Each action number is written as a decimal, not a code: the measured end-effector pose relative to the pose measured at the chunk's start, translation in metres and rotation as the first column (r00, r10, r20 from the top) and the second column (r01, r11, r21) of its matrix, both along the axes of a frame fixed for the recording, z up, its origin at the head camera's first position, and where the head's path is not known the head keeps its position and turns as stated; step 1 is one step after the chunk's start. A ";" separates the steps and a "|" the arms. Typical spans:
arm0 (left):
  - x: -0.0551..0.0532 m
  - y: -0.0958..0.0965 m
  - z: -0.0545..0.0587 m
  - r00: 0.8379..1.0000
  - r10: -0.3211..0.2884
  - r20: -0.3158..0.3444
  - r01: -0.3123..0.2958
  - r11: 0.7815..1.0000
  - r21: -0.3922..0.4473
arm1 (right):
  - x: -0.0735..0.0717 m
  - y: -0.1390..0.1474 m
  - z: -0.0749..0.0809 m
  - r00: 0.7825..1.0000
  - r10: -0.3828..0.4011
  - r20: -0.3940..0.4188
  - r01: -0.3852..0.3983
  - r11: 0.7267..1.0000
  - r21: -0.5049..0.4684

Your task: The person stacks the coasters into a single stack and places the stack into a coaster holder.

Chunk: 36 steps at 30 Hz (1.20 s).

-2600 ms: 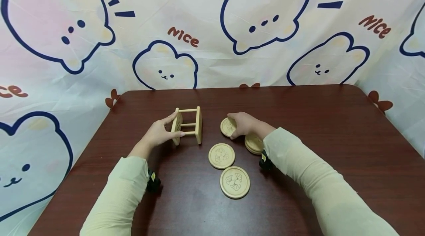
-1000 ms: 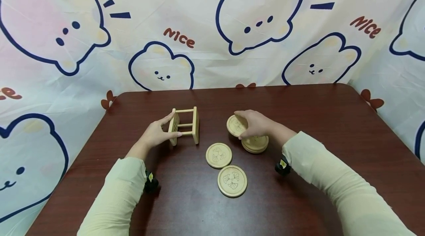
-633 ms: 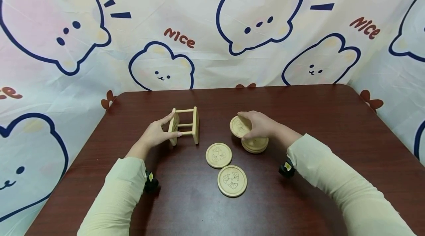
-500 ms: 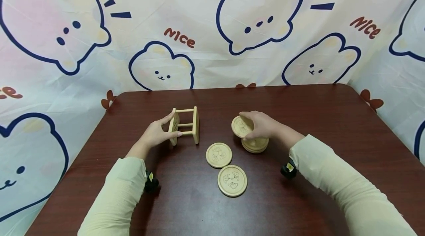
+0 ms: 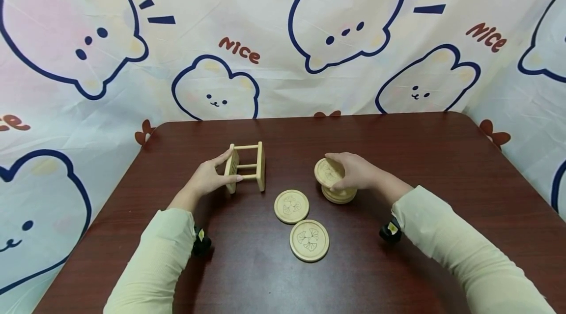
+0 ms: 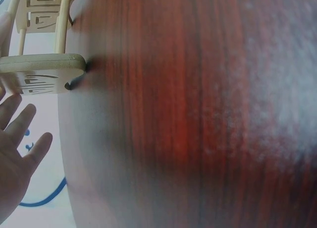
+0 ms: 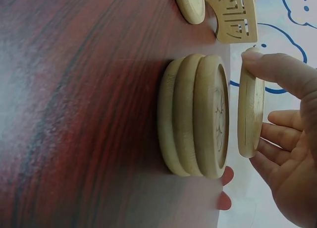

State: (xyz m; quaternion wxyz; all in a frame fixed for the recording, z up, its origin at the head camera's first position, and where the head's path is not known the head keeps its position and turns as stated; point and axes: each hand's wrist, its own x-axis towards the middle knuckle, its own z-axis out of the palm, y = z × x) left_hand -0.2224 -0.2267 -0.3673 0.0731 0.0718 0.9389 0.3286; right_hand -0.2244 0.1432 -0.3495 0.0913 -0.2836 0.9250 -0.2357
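My left hand [image 5: 205, 177] grips the near-left side of a small pale wooden coaster rack [image 5: 261, 169], thumb and finger on its left panel. The rack stands on the table, its rods joining two slotted panels [image 6: 47, 62]. In my right hand [image 5: 360, 172], a round wooden coaster [image 5: 327, 171] is pinched by its edges. The right wrist view shows this coaster [image 7: 249, 109] apart from and above a stack of three coasters [image 7: 187, 114]. Two more coasters lie flat between the hands, one [image 5: 291, 207] farther back and one [image 5: 309, 241] nearer, leaf pattern up.
The dark brown wooden table [image 5: 420, 157] carries all of this. Behind it and at the sides hangs a pale cloth [image 5: 274, 88] with bear drawings, close to the table's back edge.
My right hand has picked up the coaster from the table and carried it right, over the stack, lowering slightly in the last half second. The left hand and rack have stayed put.
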 end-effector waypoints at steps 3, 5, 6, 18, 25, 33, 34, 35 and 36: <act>0.000 0.000 0.000 1.000 0.006 0.007 -0.006 1.000 0.001 | 0.001 0.002 -0.001 1.000 -0.001 0.001 0.001 1.000 0.000; 0.000 0.000 0.000 1.000 0.009 0.009 -0.010 1.000 0.004 | 0.002 0.003 -0.002 1.000 -0.001 0.000 0.001 1.000 -0.003; 0.000 0.001 0.000 1.000 0.010 0.009 -0.010 1.000 0.005 | 0.002 0.004 -0.002 1.000 0.001 -0.001 -0.001 1.000 -0.004; 0.000 0.001 0.000 1.000 0.003 0.001 -0.003 1.000 -0.004 | 0.005 0.010 -0.006 1.000 0.001 0.004 -0.001 1.000 0.008; 0.001 0.001 0.000 1.000 0.007 0.011 -0.007 1.000 0.013 | 0.008 0.013 -0.009 1.000 0.009 -0.012 -0.009 1.000 0.011; 0.001 0.001 0.000 1.000 0.008 0.009 -0.008 1.000 0.006 | 0.011 0.016 -0.011 1.000 0.008 -0.010 -0.008 1.000 0.009; 0.001 0.001 0.000 1.000 0.008 0.008 -0.008 1.000 0.005 | 0.011 0.016 -0.011 1.000 0.007 -0.009 -0.007 1.000 0.010; 0.001 0.001 0.000 1.000 0.008 0.009 -0.008 1.000 0.005 | 0.011 0.017 -0.012 1.000 0.007 -0.008 -0.007 1.000 0.013; 0.001 0.001 0.000 1.000 0.007 0.010 -0.007 1.000 0.007 | 0.011 0.017 -0.012 1.000 0.006 -0.009 -0.006 1.000 0.014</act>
